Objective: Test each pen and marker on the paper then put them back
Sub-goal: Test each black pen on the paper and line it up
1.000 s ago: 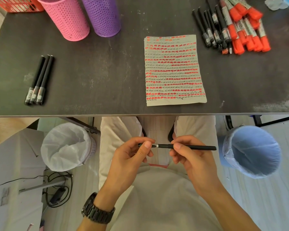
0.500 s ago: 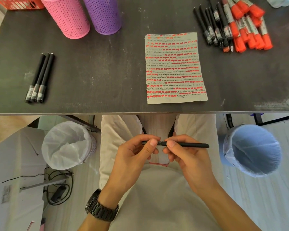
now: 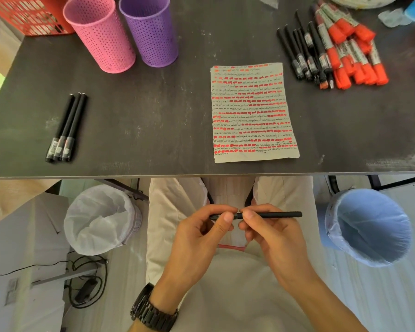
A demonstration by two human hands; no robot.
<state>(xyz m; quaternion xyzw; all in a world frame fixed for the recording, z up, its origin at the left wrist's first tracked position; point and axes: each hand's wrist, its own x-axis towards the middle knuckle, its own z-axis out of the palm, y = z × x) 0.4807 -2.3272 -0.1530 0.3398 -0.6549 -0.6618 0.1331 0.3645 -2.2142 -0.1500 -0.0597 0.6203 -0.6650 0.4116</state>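
Observation:
Over my lap, below the table edge, both hands hold one black pen (image 3: 273,214) level. My left hand (image 3: 201,238) pinches its left, cap end; my right hand (image 3: 271,233) pinches the barrel just beside it. The two thumbs almost meet. On the dark table (image 3: 153,111) lies the paper (image 3: 253,111), filled with rows of red marks and black scribbles. Three black pens (image 3: 66,129) lie together at the left. A pile of black pens (image 3: 300,53) and orange-capped markers (image 3: 352,56) sits at the back right.
A pink cup (image 3: 98,34) and a purple cup (image 3: 151,29) stand at the back left, beside a red basket (image 3: 24,17). Under the table are a white-lined bin (image 3: 101,219) on the left and a blue-lined bin (image 3: 369,228) on the right.
The silver section seen between my hands a second ago is now covered. My hands have closed together along the pen, and the cap end has slid onto the barrel.

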